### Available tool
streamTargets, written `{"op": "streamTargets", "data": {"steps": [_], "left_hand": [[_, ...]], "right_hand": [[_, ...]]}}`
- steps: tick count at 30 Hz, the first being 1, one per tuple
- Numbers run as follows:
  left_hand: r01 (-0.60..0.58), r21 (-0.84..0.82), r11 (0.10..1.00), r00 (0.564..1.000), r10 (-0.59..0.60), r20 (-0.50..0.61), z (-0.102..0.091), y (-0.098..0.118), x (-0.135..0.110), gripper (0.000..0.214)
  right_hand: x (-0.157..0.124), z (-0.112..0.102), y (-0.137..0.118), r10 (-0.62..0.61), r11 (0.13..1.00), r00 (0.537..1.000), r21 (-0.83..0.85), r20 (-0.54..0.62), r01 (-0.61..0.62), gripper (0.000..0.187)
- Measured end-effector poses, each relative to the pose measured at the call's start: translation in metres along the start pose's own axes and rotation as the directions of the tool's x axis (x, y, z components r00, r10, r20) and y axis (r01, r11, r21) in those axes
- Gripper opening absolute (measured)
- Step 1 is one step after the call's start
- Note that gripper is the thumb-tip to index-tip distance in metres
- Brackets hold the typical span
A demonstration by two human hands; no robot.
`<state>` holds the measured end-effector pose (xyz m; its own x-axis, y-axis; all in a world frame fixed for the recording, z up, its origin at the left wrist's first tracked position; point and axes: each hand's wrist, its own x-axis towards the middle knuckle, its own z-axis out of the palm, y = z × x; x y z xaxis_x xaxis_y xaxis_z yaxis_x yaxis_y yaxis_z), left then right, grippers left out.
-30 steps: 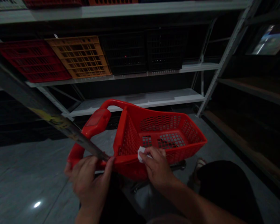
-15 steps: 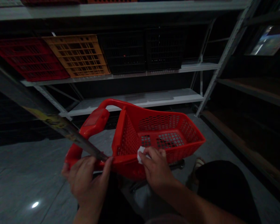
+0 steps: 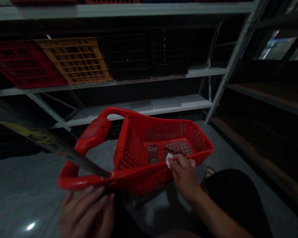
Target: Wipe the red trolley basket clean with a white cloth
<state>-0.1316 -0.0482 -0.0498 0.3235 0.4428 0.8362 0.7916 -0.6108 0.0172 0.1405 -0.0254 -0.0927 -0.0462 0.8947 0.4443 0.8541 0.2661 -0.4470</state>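
Careful: R hand [image 3: 185, 177] is pinched on a white wipe [image 3: 169, 160] inside the red plastic shopping basket [image 3: 131, 153], L hand [image 3: 86, 211] sits spread under the near rim [image 3: 89, 180], can't tell if gripping, so a hard rub could tip the basket off it.

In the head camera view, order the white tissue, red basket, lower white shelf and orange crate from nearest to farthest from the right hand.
From the right hand:
1. white tissue, at its fingertips
2. red basket, directly in front
3. lower white shelf, beyond the basket
4. orange crate, higher up, to the left

Shelf [image 3: 208, 72] w/ crates [image 3: 73, 59], prob. plastic
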Motion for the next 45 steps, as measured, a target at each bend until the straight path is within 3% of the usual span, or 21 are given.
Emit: {"op": "streamTargets", "data": {"steps": [1, 3, 8, 11, 14, 17, 19, 22, 28, 31, 38, 45], "left_hand": [[-0.101, -0.006, 0.995, 0.992, 0.101, 0.073, 0.0, 0.008, 0.006, 0.041], [-0.16, -0.024, 0.987, 0.977, 0.162, 0.141, 0.006, 0.022, 0.021, 0.029], [-0.065, 0.02, 0.998, 0.953, 0.056, 0.297, 0.037, 0.031, 0.043, 0.024], [-0.044, 0.111, 0.993, 0.925, -0.001, 0.38, 0.048, 0.023, 0.037, 0.024], [-0.064, 0.148, 0.987, 0.907, -0.005, 0.421, 0.05, 0.019, 0.031, 0.028], [-0.062, 0.137, 0.989, 0.907, -0.001, 0.421, 0.051, 0.018, 0.03, 0.029], [-0.051, 0.134, 0.99, 0.911, -0.009, 0.412, 0.052, 0.019, 0.031, 0.028], [-0.044, 0.137, 0.99, 0.913, -0.016, 0.407, 0.054, 0.02, 0.032, 0.027], [-0.061, 0.135, 0.989, 0.912, 0.001, 0.411, 0.054, 0.019, 0.034, 0.027], [-0.075, 0.137, 0.988, 0.919, 0.015, 0.394, 0.054, 0.017, 0.034, 0.027], [-0.068, 0.125, 0.99, 0.923, 0.015, 0.384, 0.055, 0.017, 0.032, 0.025], [-0.078, 0.128, 0.989, 0.916, 0.021, 0.4, 0.055, 0.018, 0.035, 0.025]], "right_hand": [[0.001, 0.001, -0.007, -0.011, 1.0, 1.0, 0.014, 0.017, 0.01, 0.036], [0.004, 0.003, -0.024, -0.052, 0.998, 0.997, 0.05, 0.062, 0.049, 0.037], [0.008, 0.007, -0.049, -0.153, 0.984, 0.983, 0.101, 0.101, 0.143, 0.036], [0.004, 0.004, -0.033, -0.099, 0.993, 0.992, 0.074, 0.083, 0.093, 0.035], [-0.003, -0.001, 0.001, 0.005, 1.0, 1.0, 0.015, 0.022, -0.005, 0.035], [-0.008, -0.005, 0.029, 0.091, 0.995, 0.995, -0.043, -0.052, -0.093, 0.033], [-0.009, -0.006, 0.033, 0.118, 0.991, 0.99, -0.055, -0.072, -0.122, 0.031], [-0.004, -0.002, 0.015, 0.073, 0.997, 0.997, -0.012, -0.017, -0.073, 0.032], [0.008, 0.009, -0.043, -0.136, 0.987, 0.986, 0.094, 0.099, 0.127, 0.034], [0.007, 0.008, -0.039, -0.124, 0.99, 0.988, 0.085, 0.09, 0.116, 0.035], [-0.005, -0.003, 0.004, 0.052, 0.998, 0.999, -0.026, 0.013, -0.052, 0.034], [0.005, 0.008, -0.042, -0.119, 0.991, 0.99, 0.078, 0.082, 0.112, 0.033]]}}
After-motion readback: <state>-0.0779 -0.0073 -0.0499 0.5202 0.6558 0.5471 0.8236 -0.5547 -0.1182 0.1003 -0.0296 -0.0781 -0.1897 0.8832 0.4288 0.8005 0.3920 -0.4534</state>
